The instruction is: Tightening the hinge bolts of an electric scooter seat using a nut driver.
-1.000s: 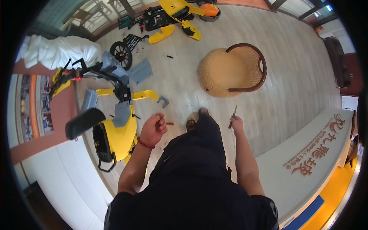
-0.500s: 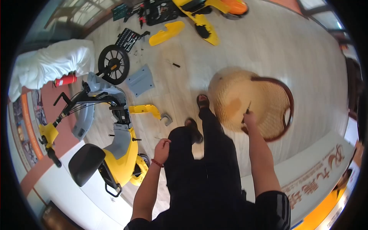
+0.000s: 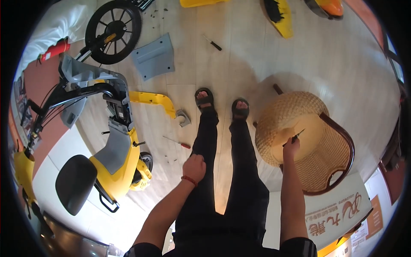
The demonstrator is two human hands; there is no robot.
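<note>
My left hand, with a red bead bracelet at the wrist, is closed in a fist over my left thigh. What it holds, if anything, is hidden. A screwdriver with a red handle lies on the floor just beyond it. My right hand is closed around a slim dark tool with a thin pointed tip; its exact kind is unclear. That hand is above the seat of a woven wicker chair with a brown curved frame. On the left stands a partly dismantled yellow and grey scooter with a black seat.
Ahead on the floor lie a grey panel, a yellow curved part, a small grey bracket and a dark-handled screwdriver. A spoked wheel is at the scooter's front. Yellow body panels lie farther off.
The view has shifted so the scooter and chair appear nearer. My feet have moved, now side by side. The red-handled screwdriver has come into fuller view beside my left hand.
</note>
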